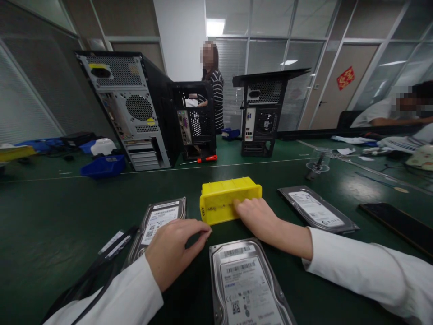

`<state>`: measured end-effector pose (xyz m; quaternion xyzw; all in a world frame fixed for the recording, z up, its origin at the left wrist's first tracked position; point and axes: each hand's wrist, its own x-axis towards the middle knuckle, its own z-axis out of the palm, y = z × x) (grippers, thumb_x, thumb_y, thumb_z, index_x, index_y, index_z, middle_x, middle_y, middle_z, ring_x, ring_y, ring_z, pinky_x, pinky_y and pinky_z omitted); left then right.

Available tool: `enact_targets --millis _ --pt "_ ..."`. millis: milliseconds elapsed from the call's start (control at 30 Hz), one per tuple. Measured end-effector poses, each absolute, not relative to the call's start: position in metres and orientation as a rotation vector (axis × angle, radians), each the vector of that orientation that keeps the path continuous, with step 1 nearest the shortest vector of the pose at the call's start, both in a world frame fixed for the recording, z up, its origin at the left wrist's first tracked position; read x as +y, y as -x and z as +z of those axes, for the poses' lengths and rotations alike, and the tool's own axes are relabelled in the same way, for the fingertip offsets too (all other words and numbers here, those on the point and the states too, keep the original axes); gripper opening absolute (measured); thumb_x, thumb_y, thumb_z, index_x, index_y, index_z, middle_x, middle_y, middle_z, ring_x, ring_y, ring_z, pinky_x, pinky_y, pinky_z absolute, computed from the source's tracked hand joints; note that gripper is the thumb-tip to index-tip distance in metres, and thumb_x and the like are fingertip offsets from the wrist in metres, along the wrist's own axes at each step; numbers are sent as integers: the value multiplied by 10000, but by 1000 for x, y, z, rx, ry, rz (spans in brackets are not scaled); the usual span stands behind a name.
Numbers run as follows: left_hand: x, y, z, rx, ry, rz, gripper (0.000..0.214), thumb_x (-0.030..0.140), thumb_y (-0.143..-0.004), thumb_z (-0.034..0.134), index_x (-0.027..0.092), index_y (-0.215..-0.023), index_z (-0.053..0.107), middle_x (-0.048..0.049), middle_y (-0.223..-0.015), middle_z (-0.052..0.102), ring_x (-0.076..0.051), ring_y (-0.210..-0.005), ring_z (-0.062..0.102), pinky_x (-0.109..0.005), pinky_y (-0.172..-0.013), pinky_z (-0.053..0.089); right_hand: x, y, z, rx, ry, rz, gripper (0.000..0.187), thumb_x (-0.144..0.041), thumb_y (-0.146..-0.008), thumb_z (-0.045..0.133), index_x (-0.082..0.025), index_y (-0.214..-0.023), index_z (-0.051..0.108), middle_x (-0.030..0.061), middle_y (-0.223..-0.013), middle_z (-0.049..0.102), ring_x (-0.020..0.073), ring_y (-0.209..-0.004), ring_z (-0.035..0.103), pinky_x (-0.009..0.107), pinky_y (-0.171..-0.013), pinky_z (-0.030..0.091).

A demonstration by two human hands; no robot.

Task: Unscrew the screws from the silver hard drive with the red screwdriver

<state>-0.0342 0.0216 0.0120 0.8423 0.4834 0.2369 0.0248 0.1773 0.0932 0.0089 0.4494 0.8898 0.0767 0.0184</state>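
Note:
A small yellow plastic bin [221, 210] stands on the green table with its open side facing me. My right hand [259, 217] reaches into it, fingers curled and the tips at its inner wall; whatever they pinch is hidden. Left of the bin, my left hand [179, 243] hovers with thumb and fingertips pressed together near the bin's lower corner; anything between them is too small to name. One hard drive [248, 284] lies label up in front of me. Another hard drive [162, 219] is partly covered by my left hand. A third hard drive [314, 210] lies to the right.
Computer cases [135, 108] stand at the back, with an open case [264, 117] on the right. A red-handled screwdriver [206, 159] lies before them. Blue bins [103, 166], black cables [111, 257] and a dark phone [399, 223] are around. One person [216, 90] stands behind; another sits right.

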Motion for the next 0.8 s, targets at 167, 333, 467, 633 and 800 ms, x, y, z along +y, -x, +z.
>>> enact_targets --millis 167,333,467,633,800 --pt "22 34 11 1505 -2589 734 213 266 -863 466 234 -904 672 -4 -889 707 -182 -792 655 -313 -740 512 95 -179 9 2740 -1465 182 325 -312 -880 507 -128 -1148 517 88 -1117 558 174 -959 577 373 -807 505" --pt "22 34 12 1510 -2593 720 205 251 -855 477 228 -904 674 -8 -889 707 -178 -791 654 -300 -741 513 92 -184 9 2773 -1456 138 318 -312 -884 501 -128 -1142 519 82 -1092 567 166 -933 584 362 -790 511" --pt "22 35 12 1488 -2595 736 205 256 -857 477 228 -921 670 -10 -907 706 -171 -809 653 -285 -749 513 87 -190 19 2819 -1442 109 292 -317 -888 495 -114 -1093 540 68 -1014 591 145 -869 596 339 -756 518" --pt "21 37 11 1474 -2588 765 218 277 -871 468 232 -971 657 -16 -956 698 -182 -843 651 -314 -763 522 62 -209 61 2953 -1336 9 199 -270 -901 453 -204 -992 617 29 -886 673 132 -723 634 258 -636 461" --pt "20 36 11 1467 -2600 772 223 290 -872 476 238 -998 653 -16 -978 693 -184 -870 646 -334 -795 521 14 -243 82 3026 -803 -289 213 -291 -917 413 -278 -938 625 -36 -749 670 87 -648 612 225 -589 387"
